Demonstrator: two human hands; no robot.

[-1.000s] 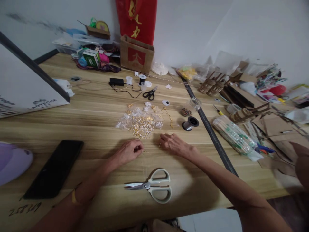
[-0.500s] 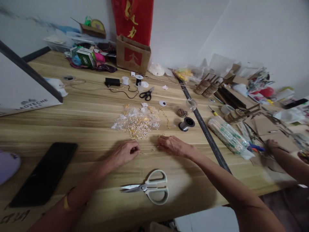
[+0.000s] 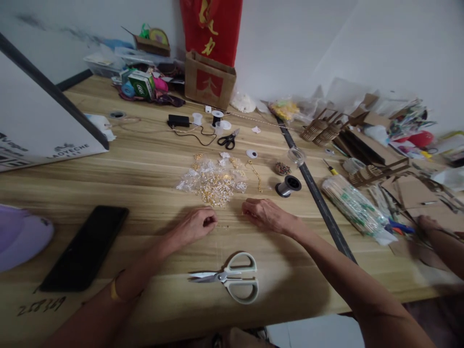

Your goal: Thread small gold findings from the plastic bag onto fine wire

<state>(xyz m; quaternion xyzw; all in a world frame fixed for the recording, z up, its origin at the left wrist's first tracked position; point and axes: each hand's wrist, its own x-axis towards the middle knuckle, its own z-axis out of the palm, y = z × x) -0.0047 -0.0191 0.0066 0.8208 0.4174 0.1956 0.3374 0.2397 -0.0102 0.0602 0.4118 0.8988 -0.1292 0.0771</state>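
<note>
My left hand (image 3: 197, 224) rests on the table with its fingers closed in a pinch. From its fingertips a thin strand with tiny gold beads (image 3: 224, 226) runs a short way to the right. Across from it, my right hand (image 3: 264, 215) is closed too, knuckles up; its fingertips are hidden, and what they hold is too small to tell. Just beyond both hands lies a pile of gold and clear beads (image 3: 215, 189), partly in small plastic bags. Closer to me are scissors (image 3: 241, 278) with pale handles, blades pointing left.
A wire spool (image 3: 288, 186), a heap of dark beads (image 3: 282, 168) and a gold chain (image 3: 259, 177) lie beyond my right hand. Black scissors (image 3: 228, 140) are farther back. On the left is a phone (image 3: 85, 249). Another person's hand (image 3: 429, 224) works at the far right.
The view has shifted left, so things appear farther right. My right hand's fingertips have drawn slightly away from the strand; my left hand keeps its pinch.
</note>
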